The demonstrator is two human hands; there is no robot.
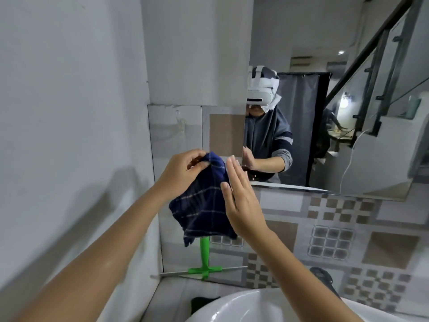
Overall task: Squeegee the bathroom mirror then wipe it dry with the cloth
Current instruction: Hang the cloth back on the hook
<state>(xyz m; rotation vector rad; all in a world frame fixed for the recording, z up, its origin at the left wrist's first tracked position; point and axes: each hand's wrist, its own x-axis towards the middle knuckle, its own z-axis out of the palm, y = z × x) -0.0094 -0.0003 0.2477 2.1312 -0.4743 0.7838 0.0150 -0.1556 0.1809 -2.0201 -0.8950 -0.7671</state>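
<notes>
Two bare hands are raised in front of you over the white sink (243, 305), whose rim fills the near edge of view. Your left hand (183, 168) pinches the top corner of the dark blue checked cloth (202, 205), which hangs down loosely. Your right hand (239, 196) is flat, fingers straight and together, its palm against the cloth's right side. Beyond them, the green squeegee (204, 259) leans upright on the ledge against the tiled wall, set aside. Farther back, the mirror (325, 112) hangs to the right. Squeegeeing looks finished; you seem to be folding the cloth. Next, press it to the glass and wipe.
</notes>
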